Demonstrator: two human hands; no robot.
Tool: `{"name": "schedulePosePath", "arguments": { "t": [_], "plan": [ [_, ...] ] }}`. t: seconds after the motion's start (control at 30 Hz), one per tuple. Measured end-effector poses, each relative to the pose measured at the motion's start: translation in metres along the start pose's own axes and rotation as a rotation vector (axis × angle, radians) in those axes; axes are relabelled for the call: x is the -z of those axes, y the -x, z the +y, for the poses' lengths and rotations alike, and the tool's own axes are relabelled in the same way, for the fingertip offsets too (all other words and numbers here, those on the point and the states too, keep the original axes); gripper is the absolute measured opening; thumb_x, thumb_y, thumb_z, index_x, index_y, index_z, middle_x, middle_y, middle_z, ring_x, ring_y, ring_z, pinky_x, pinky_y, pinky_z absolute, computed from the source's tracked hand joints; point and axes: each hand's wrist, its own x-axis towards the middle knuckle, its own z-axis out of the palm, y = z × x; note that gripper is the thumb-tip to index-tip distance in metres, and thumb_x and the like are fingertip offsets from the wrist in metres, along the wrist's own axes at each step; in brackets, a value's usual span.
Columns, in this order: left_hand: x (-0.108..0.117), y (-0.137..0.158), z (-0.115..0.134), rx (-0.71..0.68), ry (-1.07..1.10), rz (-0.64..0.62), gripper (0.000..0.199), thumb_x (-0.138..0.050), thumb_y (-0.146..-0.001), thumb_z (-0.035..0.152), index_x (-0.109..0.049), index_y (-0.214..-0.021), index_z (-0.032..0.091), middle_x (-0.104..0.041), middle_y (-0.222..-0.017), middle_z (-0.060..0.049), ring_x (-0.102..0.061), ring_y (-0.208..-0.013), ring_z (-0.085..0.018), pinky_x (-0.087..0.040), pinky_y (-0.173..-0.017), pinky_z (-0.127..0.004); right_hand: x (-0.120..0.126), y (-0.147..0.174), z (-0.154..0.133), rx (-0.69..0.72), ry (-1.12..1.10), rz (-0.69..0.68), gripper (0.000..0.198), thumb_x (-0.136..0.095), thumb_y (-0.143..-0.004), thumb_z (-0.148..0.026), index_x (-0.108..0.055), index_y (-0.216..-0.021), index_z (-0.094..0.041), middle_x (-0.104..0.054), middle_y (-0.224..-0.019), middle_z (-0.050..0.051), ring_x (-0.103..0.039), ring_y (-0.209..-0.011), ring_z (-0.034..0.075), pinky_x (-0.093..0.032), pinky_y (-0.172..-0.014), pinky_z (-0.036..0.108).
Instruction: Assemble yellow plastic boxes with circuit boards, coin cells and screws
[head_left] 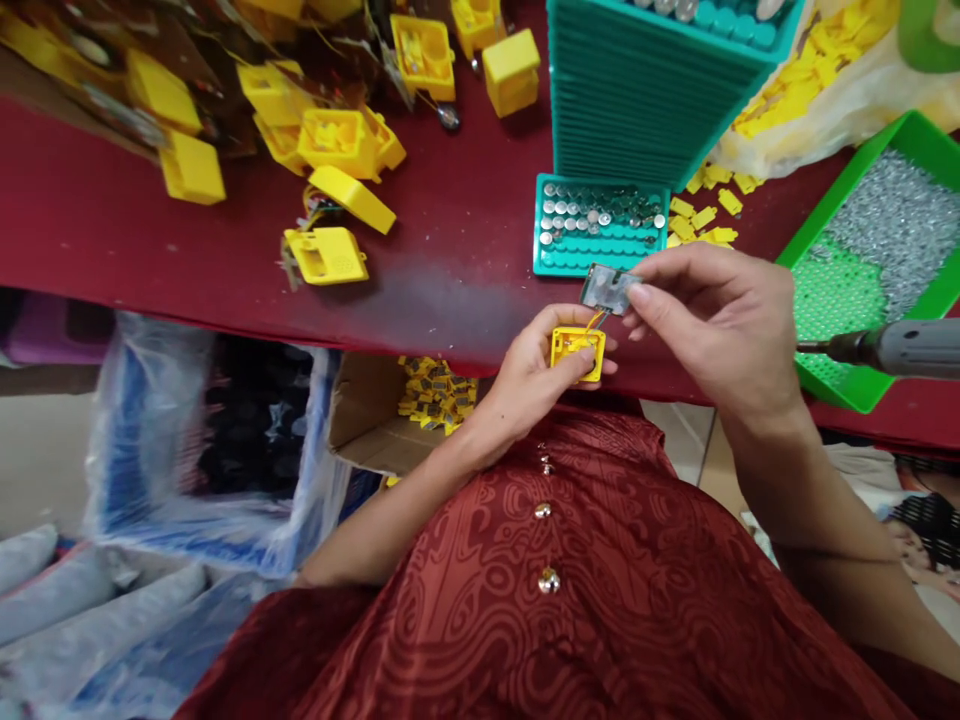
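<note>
In my left hand (536, 365) is a small yellow plastic case (556, 350), its hollow side up and my thumb lying across it. My right hand (705, 310) pinches the edge of a small grey circuit board (602, 288) just above the case. Thin orange and dark wires (596, 320) run from the board down into the case. Just beyond the board lies a teal tray (600, 262) with rows of round silver button cells. An electric screwdriver (900, 347) points in from the right, near my right wrist.
Behind the tray rises a tall stack of teal trays (630, 110). A green basket (862, 395) of small metal screws stands at right, near loose yellow pieces (703, 218). Yellow cases (337, 140) with wires lie at left. Below the table edge are a cardboard box (367, 440) and a plastic-lined crate (225, 535).
</note>
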Motion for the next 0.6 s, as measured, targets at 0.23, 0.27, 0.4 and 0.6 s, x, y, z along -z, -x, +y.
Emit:
{"name": "schedulePosePath", "arguments": {
  "t": [0.23,0.27,0.4,0.6],
  "plan": [
    [0.003,0.002,0.006,0.039,-0.012,-0.026,0.047,-0.094,-0.078,0.041,-0.062,-0.105,0.02,-0.079,-0.101,-0.002,-0.08,-0.086,-0.016,-0.063,-0.072,-0.022,-0.003,-0.015,-0.007,0.1,0.294,-0.129,0.01,-0.076,-0.091,-0.028,-0.077,-0.094,-0.018,-0.073,-0.082,0.0,-0.064,-0.071,0.01,-0.051,-0.064,0.024],
    [0.003,0.003,0.007,0.043,-0.024,-0.023,0.046,-0.094,-0.077,0.042,-0.063,-0.103,0.02,-0.078,-0.1,-0.002,-0.079,-0.086,-0.015,-0.063,-0.072,-0.023,-0.001,-0.018,-0.008,0.08,0.321,-0.17,0.014,-0.077,-0.091,-0.032,-0.076,-0.091,-0.018,-0.071,-0.078,0.0,-0.061,-0.068,0.01,-0.05,-0.062,0.023],
    [0.003,0.004,0.009,0.029,-0.089,-0.019,0.047,-0.095,-0.076,0.05,-0.066,-0.096,0.019,-0.076,-0.093,-0.002,-0.074,-0.079,-0.013,-0.061,-0.072,-0.023,0.003,-0.03,-0.01,0.048,0.401,-0.265,0.017,-0.08,-0.087,-0.031,-0.071,-0.078,-0.019,-0.067,-0.071,-0.001,-0.056,-0.063,0.009,-0.044,-0.058,0.025],
    [0.001,0.003,0.007,0.058,-0.081,-0.01,0.04,-0.089,-0.083,0.05,-0.066,-0.094,0.02,-0.078,-0.089,-0.003,-0.074,-0.073,-0.013,-0.056,-0.06,-0.02,0.004,-0.031,-0.017,0.118,0.55,-0.296,0.01,-0.067,-0.084,-0.016,-0.072,-0.081,-0.023,-0.067,-0.067,-0.002,-0.058,-0.06,0.014,-0.049,-0.058,0.031]
  ]
}}
